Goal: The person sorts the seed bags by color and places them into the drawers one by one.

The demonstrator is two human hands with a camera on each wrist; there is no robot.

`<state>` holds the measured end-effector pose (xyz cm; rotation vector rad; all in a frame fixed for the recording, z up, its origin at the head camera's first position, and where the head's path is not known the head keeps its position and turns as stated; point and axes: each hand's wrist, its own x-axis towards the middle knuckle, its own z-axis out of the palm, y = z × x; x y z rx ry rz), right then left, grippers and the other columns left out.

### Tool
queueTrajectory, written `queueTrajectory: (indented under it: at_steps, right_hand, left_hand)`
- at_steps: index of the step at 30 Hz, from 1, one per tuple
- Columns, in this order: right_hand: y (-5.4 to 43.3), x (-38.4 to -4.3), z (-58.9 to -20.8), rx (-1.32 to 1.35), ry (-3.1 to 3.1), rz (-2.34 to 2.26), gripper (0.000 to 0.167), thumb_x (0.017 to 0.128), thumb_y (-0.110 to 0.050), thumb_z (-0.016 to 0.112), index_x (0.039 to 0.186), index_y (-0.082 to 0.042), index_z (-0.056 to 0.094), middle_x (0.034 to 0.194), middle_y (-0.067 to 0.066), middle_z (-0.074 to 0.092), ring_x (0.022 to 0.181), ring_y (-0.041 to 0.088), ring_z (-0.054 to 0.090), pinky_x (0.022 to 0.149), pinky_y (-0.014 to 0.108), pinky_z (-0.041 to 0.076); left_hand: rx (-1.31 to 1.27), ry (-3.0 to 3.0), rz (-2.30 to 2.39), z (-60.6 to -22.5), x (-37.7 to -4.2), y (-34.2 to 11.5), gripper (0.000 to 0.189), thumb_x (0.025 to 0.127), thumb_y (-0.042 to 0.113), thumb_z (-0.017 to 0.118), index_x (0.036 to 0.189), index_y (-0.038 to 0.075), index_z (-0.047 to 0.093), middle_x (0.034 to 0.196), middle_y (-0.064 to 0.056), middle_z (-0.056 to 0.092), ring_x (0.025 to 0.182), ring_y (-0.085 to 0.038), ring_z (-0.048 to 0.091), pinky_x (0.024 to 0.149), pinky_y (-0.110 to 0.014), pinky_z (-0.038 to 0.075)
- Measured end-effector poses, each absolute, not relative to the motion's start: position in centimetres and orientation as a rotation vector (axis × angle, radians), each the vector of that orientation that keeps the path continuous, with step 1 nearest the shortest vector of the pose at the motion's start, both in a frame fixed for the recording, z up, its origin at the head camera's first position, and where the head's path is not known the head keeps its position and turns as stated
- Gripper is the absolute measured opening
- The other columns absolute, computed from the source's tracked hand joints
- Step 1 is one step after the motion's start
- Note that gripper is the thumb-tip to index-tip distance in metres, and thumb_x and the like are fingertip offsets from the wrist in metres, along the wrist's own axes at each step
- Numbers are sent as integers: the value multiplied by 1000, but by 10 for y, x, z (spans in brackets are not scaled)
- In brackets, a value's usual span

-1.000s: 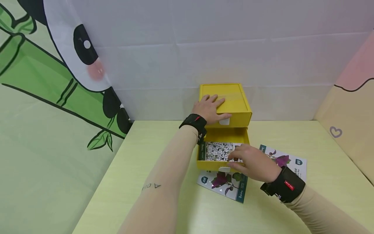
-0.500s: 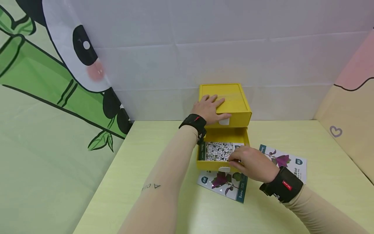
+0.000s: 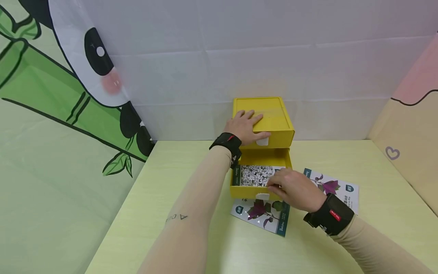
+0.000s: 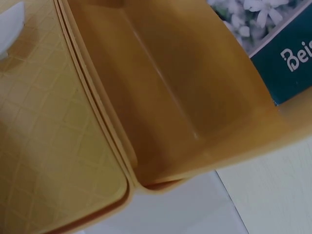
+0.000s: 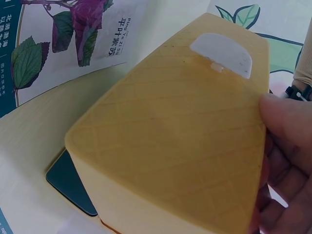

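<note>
A yellow box [image 3: 273, 118] stands against the back wall, its lower drawer [image 3: 246, 193] pulled out towards me. My left hand [image 3: 243, 128] rests flat on the box top, fingers spread, thumb over the front edge. At the drawer's front wall, my right hand [image 3: 297, 190] pinches the upper rim. The right wrist view has the thumb [image 5: 287, 117] along that rim near the white half-round handle [image 5: 224, 53], fingers curled behind it. Inside the drawer lies a card with white flowers [image 3: 256, 176]; my right hand covers its right end. The left wrist view shows its dark green end [image 4: 287, 73].
A purple-leaf card [image 3: 263, 217] lies on the table, partly beneath the drawer front. Another such card [image 3: 345, 190] lies at the right, half behind my right wrist. A printed cloth [image 3: 191, 76] with a panda rises directly behind the box.
The fingers and thumb of my right hand have drawn together at the drawer's front rim. My left hand keeps its place on the box, and the drawer shows no visible shift.
</note>
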<state>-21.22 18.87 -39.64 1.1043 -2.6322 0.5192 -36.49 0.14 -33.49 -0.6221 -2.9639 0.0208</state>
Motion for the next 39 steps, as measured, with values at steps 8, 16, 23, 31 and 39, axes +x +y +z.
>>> queueTrajectory:
  at_steps: [8,16,23,31,39]
  right_hand:
    - [190,-215,-395,1092,-2638,532,10,83,-18,77,93,-16,77,82,-9,67,72,9,54,69,26,51]
    - [191,-224,-401,1072,-2613,539,8,83,-17,77,91,-15,76,82,-8,67,73,9,54,70,27,51]
    - [191,-232,-403,1065,-2596,550,6,85,-17,75,90,-16,75,82,-9,65,72,8,53,68,27,50]
    - [184,-232,-405,1021,-2565,542,7,85,-18,76,91,-15,76,83,-6,67,74,10,54,68,27,50]
    - [179,-234,-409,969,-2540,508,8,84,-18,77,90,-14,76,82,-5,66,73,12,53,66,27,48]
  left_hand:
    - [-625,-2958,0,-334,-364,1,86,80,84,33,152,39,22,158,3,23,144,-26,19,108,-53,31]
    - [-627,-2959,6,-335,-364,1,86,80,84,32,153,40,21,158,3,22,144,-26,19,108,-53,31]
    - [-634,-2966,5,-334,-364,1,86,80,85,31,153,40,20,158,3,22,144,-26,18,108,-53,30]
    - [-653,-2961,15,-334,-361,-2,86,80,85,30,153,39,20,159,3,21,144,-26,19,108,-53,31]
    - [-660,-2961,51,-336,-358,-4,86,80,85,29,153,40,19,159,3,21,144,-25,19,106,-53,33]
